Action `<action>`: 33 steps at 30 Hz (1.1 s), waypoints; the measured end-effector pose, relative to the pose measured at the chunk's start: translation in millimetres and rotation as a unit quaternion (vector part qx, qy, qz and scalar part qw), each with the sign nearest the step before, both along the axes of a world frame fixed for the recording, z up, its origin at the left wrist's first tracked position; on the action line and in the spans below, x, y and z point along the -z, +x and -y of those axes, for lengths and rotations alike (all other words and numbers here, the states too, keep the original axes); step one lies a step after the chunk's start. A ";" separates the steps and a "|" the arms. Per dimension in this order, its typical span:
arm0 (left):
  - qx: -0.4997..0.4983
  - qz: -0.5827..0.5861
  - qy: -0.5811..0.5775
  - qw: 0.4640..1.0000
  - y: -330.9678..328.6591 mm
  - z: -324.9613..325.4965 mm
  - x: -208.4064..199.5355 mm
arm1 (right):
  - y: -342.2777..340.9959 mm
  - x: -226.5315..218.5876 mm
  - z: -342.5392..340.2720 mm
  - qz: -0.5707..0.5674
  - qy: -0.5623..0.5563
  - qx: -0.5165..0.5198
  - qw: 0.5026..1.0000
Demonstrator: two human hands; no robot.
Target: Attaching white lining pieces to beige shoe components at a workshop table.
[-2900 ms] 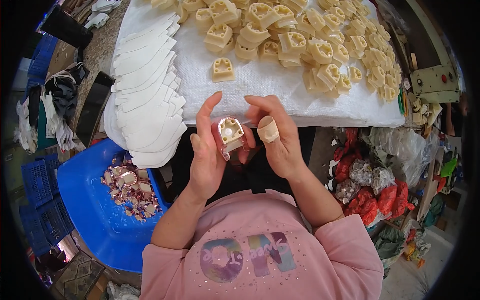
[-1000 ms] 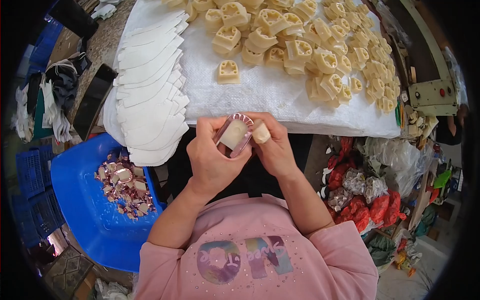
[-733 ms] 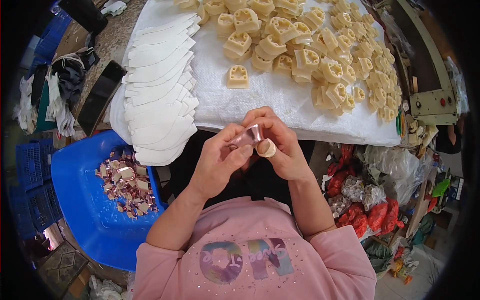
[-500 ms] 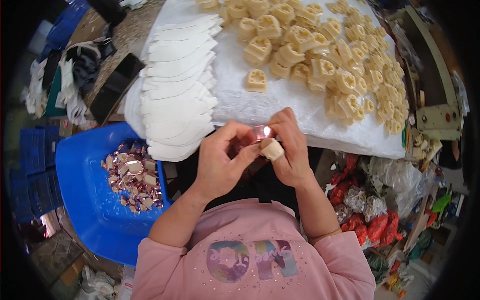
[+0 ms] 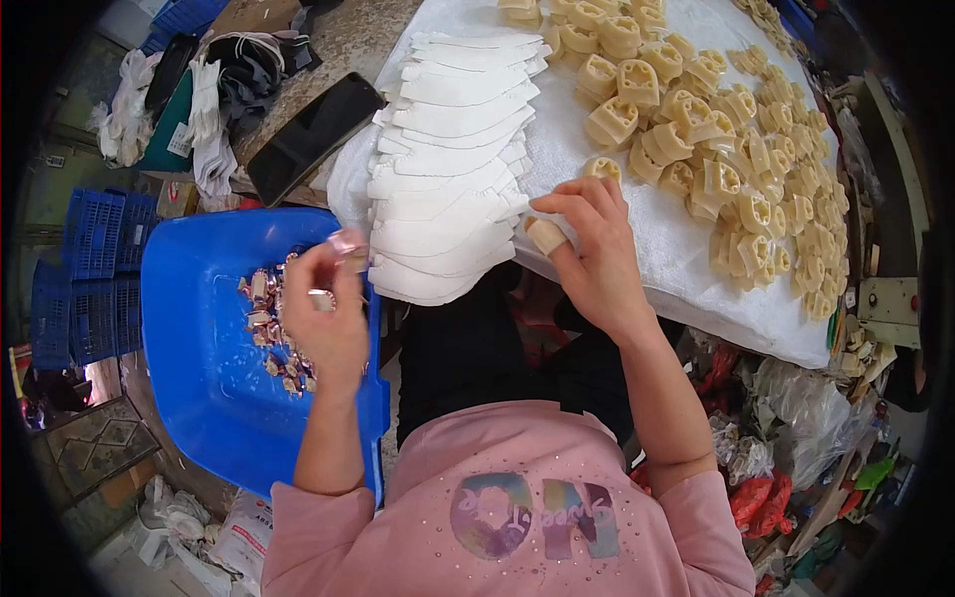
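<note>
My left hand (image 5: 326, 323) is over the right side of a blue plastic tub (image 5: 189, 328), slightly blurred. Its fingertips hold a shiny pink metallic piece (image 5: 347, 245). Below it in the tub lies a heap of small shiny pink-and-beige pieces (image 5: 267, 323). My right hand (image 5: 607, 259) reaches over the table's near edge, thumb and forefinger apart, a tan wrap on the thumb tip. The forefinger is at the right-hand tip of one white curved sheet (image 5: 448, 234) in an overlapping row. Just beyond that hand sits a single cream arch-shaped piece (image 5: 601, 168).
Many cream moulded pieces (image 5: 686, 129) are piled on the white-covered table (image 5: 686, 289). A black phone (image 5: 315, 137) lies beyond the tub. Blue crates (image 5: 99, 289) stand at far left; clear plastic bags (image 5: 796, 393) and red bundles (image 5: 761, 505) crowd the right.
My hands have separated. The left has carried the shiny pink piece from in front of me leftward over the tub; the right has gone to the white sheets. The view has shifted.
</note>
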State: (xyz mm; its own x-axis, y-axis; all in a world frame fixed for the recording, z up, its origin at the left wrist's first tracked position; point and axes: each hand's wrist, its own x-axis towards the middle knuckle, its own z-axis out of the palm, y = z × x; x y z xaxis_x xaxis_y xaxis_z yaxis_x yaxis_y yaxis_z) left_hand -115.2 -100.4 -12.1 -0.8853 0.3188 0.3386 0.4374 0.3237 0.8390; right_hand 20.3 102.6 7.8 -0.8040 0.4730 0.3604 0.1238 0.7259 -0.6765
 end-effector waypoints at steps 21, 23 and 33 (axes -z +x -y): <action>0.225 -0.202 -0.221 0.927 -8.1 -47.4 -30.6 | -39.2 9.1 17.3 0.003 0.179 0.004 0.984; 0.217 -0.214 -0.235 0.923 -8.3 -48.1 -30.1 | -37.8 6.1 18.8 -0.027 0.151 -0.069 0.986; 0.207 -0.212 -0.234 0.926 -7.1 -47.1 -26.8 | -40.9 9.5 11.2 0.007 0.143 0.045 0.989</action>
